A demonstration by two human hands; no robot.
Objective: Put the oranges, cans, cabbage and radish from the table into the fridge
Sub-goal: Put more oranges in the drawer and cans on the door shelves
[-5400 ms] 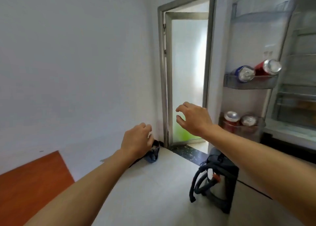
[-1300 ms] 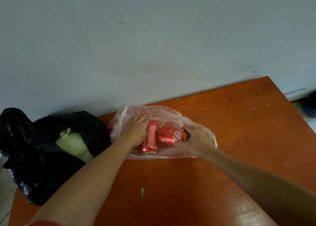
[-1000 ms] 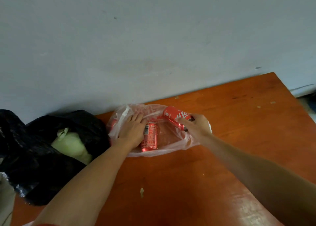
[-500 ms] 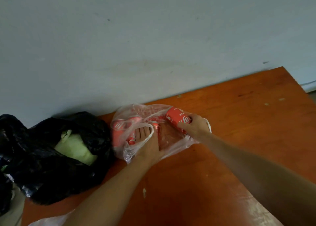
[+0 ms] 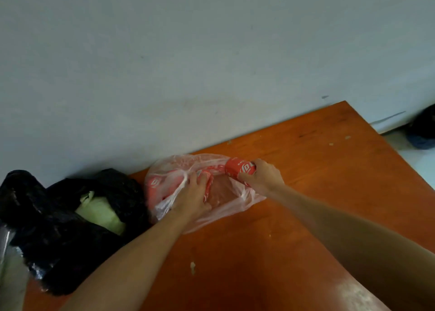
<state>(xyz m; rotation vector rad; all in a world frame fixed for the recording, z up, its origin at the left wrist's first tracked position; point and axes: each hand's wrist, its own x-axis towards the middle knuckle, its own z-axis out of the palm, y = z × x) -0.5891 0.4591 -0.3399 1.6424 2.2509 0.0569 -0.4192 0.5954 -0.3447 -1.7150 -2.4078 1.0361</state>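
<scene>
A thin clear plastic bag (image 5: 237,207) lies on the orange wooden table (image 5: 317,181) by the wall. My right hand (image 5: 264,177) is shut on a red cola can (image 5: 239,168) at the bag's right rim. My left hand (image 5: 194,196) is inside the bag mouth, its fingers wrapped over a second red can (image 5: 208,184). A third red can (image 5: 155,183) shows through the plastic at the bag's left side. To the left, pale green cabbage (image 5: 102,210) shows from an open black plastic bag (image 5: 58,228). No oranges or radish are visible.
The grey wall runs right behind the bags. The table's right edge drops to a pale floor, where a dark object (image 5: 423,131) lies. Small crumbs (image 5: 193,267) dot the tabletop in front of me.
I turned from the open fridge to the table. Within the last second my right hand lifted one can to the bag's rim, and my left hand shifted inside the bag onto another can.
</scene>
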